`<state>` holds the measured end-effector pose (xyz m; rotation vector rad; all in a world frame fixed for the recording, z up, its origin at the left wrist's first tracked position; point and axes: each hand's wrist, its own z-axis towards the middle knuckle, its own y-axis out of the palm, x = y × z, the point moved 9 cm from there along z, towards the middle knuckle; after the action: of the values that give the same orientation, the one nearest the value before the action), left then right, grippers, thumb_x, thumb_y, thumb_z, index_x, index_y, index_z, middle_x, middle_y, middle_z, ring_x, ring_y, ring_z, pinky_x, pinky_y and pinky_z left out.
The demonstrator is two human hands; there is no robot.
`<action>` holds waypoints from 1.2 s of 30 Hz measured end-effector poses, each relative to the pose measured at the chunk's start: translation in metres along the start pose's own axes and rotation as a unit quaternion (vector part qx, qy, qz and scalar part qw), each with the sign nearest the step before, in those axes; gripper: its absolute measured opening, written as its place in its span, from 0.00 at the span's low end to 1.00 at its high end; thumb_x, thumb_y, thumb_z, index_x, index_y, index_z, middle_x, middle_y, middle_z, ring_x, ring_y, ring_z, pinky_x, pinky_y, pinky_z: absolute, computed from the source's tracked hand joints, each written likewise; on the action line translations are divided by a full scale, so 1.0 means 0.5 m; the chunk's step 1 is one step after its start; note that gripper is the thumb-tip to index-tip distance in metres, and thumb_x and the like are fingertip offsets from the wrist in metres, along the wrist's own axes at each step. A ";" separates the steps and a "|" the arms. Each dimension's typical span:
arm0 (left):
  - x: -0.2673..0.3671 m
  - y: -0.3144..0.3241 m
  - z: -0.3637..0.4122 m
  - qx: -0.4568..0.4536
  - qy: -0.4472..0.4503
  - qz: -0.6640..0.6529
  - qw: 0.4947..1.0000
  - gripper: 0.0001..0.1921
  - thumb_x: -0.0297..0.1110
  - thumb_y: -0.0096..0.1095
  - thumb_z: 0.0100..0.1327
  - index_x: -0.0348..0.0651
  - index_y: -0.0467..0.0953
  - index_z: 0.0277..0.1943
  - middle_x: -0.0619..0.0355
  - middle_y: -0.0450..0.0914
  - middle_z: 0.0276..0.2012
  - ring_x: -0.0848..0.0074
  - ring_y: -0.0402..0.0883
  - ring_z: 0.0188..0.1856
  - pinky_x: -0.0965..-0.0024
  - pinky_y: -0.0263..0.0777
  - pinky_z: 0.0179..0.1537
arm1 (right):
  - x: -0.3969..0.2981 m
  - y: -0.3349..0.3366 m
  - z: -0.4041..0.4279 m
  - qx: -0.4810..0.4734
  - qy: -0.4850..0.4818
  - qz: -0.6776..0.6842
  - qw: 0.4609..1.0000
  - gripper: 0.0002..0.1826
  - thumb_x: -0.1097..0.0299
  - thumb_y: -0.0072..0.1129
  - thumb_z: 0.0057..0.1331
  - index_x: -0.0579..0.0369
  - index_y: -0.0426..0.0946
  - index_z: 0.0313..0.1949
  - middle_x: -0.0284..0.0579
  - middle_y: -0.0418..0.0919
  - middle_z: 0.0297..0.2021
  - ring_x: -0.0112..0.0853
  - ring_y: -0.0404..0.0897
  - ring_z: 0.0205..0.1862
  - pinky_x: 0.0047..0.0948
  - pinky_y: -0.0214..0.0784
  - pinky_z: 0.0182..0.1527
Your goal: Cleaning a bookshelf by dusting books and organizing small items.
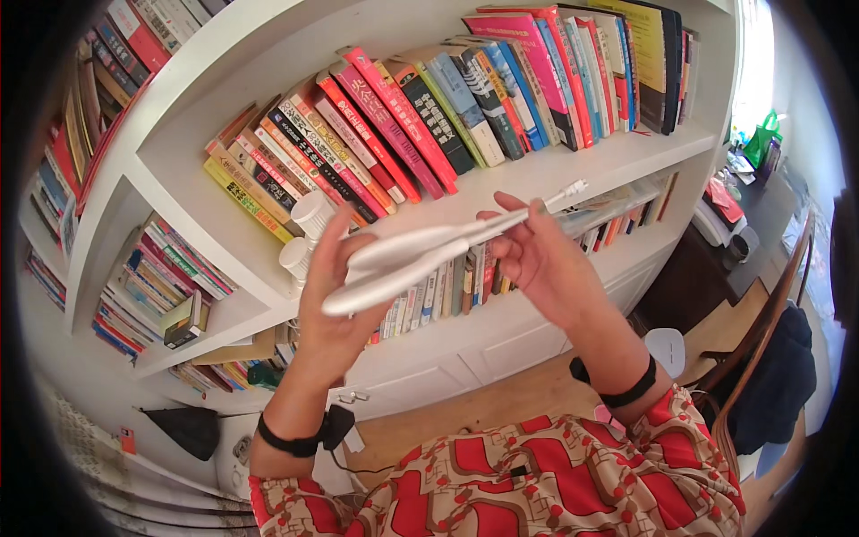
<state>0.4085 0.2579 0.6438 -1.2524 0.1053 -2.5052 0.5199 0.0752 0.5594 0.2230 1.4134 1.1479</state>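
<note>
A folded white cable [402,275], blurred by motion, stretches between my two hands in front of the bookshelf. Its wide looped end lies against the palm and between the fingers of my left hand [332,295]. The fingers and thumb of my right hand [547,268] pinch the narrow end, where the strands run close together. Beyond those fingertips a white connector [574,190] sticks out towards the upper right. Just behind my left hand, two white ribbed-lid containers [311,213] stand on the shelf, partly covered by the hand.
Leaning books [376,127] fill much of the white shelf [523,176], with more books [429,295] below. White cabinet doors [436,388] meet the wooden floor [470,416]. To the right are a wooden chair [772,329] with dark cloth and a dark desk [704,262] bearing items.
</note>
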 end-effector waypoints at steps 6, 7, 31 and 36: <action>-0.073 0.017 0.077 -0.121 0.091 0.258 0.954 0.28 0.21 0.71 0.54 0.40 0.73 0.59 0.52 0.74 0.55 0.66 0.72 0.59 0.67 0.64 0.62 | 0.028 -0.106 0.120 0.022 0.044 0.040 0.998 0.19 0.67 0.54 0.72 0.66 0.70 0.57 0.43 0.76 0.39 0.25 0.78 0.38 0.22 0.77 0.42; -0.090 0.015 0.083 -0.120 0.075 0.271 0.952 0.27 0.21 0.72 0.52 0.40 0.74 0.58 0.52 0.74 0.55 0.65 0.72 0.58 0.67 0.64 0.62 | 0.030 -0.107 0.131 0.018 0.047 0.038 0.998 0.19 0.67 0.54 0.72 0.66 0.70 0.57 0.43 0.76 0.39 0.25 0.78 0.38 0.22 0.77 0.42; -0.161 0.068 0.079 -0.159 0.256 0.524 0.797 0.23 0.26 0.63 0.57 0.38 0.74 0.58 0.51 0.79 0.52 0.61 0.75 0.56 0.58 0.67 0.58 | 0.025 -0.082 0.152 0.142 -0.068 -0.073 0.985 0.27 0.66 0.57 0.69 0.82 0.62 0.54 0.62 0.68 0.52 0.40 0.72 0.60 0.32 0.72 0.62; -0.163 0.068 0.082 -0.144 0.249 0.528 0.799 0.23 0.27 0.62 0.58 0.36 0.73 0.58 0.50 0.79 0.52 0.60 0.75 0.56 0.59 0.67 0.57 | -0.017 -0.118 0.142 0.120 -0.004 -0.312 0.942 0.25 0.65 0.58 0.69 0.78 0.67 0.55 0.56 0.76 0.44 0.36 0.80 0.48 0.29 0.79 0.49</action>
<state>0.4950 0.2564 0.5993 -0.3278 1.0305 -1.7201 0.6102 0.0752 0.5389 -0.0554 1.4685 0.4517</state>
